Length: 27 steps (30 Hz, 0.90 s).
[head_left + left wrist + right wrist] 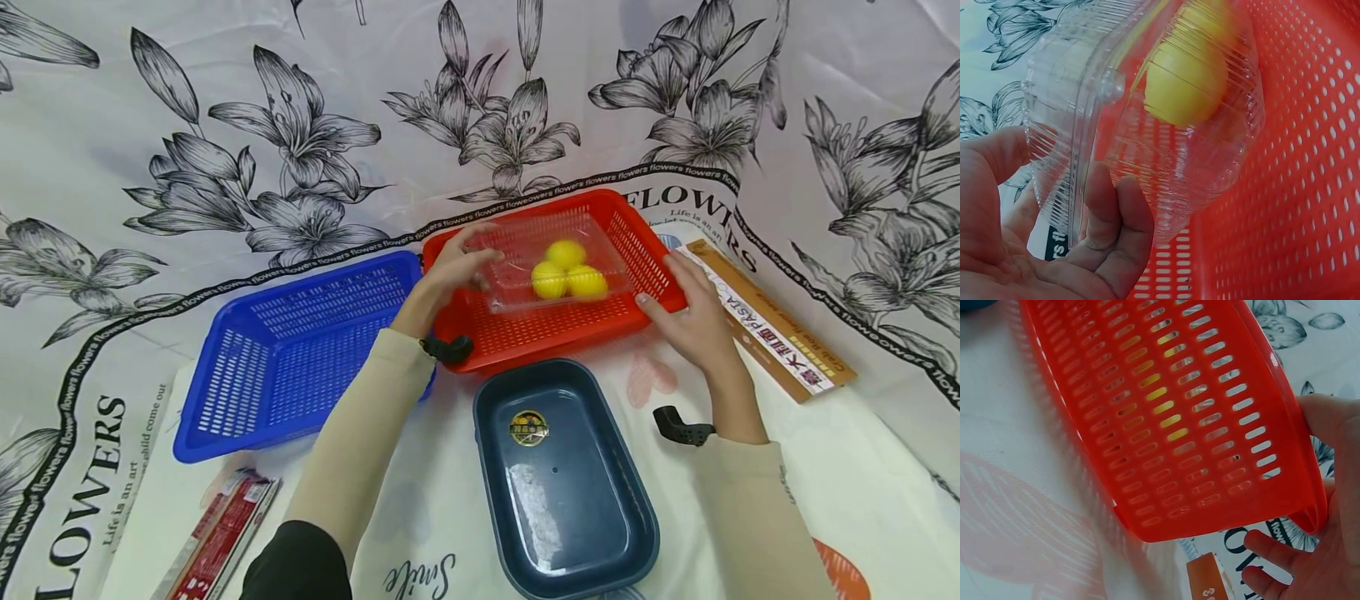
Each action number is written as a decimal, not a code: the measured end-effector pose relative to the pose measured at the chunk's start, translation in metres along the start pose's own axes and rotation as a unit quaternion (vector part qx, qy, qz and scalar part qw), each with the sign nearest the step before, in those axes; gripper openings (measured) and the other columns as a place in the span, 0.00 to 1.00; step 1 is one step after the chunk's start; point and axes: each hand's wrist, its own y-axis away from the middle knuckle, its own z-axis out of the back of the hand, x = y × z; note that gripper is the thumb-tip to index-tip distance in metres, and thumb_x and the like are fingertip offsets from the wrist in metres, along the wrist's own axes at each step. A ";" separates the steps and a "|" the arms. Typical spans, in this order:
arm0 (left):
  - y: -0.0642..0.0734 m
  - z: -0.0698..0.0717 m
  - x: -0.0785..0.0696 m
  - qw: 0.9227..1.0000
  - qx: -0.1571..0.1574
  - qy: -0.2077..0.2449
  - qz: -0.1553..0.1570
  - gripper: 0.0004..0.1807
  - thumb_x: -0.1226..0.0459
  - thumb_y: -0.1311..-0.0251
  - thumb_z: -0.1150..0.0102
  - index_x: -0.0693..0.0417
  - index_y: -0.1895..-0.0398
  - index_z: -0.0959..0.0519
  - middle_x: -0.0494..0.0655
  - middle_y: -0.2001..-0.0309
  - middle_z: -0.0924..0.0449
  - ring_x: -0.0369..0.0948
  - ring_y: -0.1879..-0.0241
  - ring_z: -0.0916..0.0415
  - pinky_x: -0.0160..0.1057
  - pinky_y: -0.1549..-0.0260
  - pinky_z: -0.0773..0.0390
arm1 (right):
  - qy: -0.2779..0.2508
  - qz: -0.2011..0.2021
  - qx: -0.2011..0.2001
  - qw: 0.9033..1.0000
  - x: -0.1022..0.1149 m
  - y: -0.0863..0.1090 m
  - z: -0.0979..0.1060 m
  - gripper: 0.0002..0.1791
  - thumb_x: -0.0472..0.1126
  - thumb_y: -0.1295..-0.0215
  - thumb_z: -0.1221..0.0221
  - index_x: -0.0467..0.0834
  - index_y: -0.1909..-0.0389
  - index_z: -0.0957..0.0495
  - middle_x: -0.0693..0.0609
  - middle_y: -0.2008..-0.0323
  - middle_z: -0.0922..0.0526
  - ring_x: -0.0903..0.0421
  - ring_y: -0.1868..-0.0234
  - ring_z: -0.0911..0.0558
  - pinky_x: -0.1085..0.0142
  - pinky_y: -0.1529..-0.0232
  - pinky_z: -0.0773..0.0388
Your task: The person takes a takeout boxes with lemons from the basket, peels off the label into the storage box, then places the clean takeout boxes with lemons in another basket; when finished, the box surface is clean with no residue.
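In the head view my left hand point(459, 265) grips the left end of a clear plastic box point(517, 250) with ridged walls. Three round yellow balls point(567, 271) show through its plastic. The left wrist view has the fingers point(1102, 206) curled at the edge of the box point(1166, 150), the thumb opposite. The box overlaps the red slotted basket point(517, 342), tilted against it. At the basket's right end is my right hand point(693, 321), fingers fairly straight and spread. Its thumb meets the basket's rim point(1294, 419) in the right wrist view.
A blue slotted basket point(303, 321) stands left of the red one. In front lies a dark blue tray point(555, 500) with a round sticker. A brown pasta box point(780, 325) lies at right, a red package point(221, 533) at front left. Flowered cloth rises behind.
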 end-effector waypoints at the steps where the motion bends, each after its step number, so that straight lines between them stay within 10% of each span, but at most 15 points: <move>1: -0.001 -0.001 0.000 1.000 0.002 0.001 0.003 0.28 0.60 0.31 0.39 0.34 0.30 0.31 0.57 0.45 0.18 0.41 0.85 0.24 0.40 0.72 0.14 | 0.000 -0.001 0.000 1.000 0.000 0.000 0.000 0.42 0.50 0.32 0.38 0.45 0.21 0.43 0.47 0.19 0.47 0.38 0.21 0.45 0.29 0.37 0.32; 27: -0.007 -0.008 0.018 0.997 0.042 -0.054 0.025 0.38 0.55 0.33 0.35 0.28 0.23 0.40 0.58 0.46 0.16 0.48 0.75 0.18 0.52 0.53 0.14 | -0.009 -0.012 -0.002 1.000 0.003 0.001 -0.001 0.42 0.51 0.32 0.38 0.47 0.20 0.43 0.48 0.18 0.47 0.39 0.20 0.44 0.31 0.38 0.30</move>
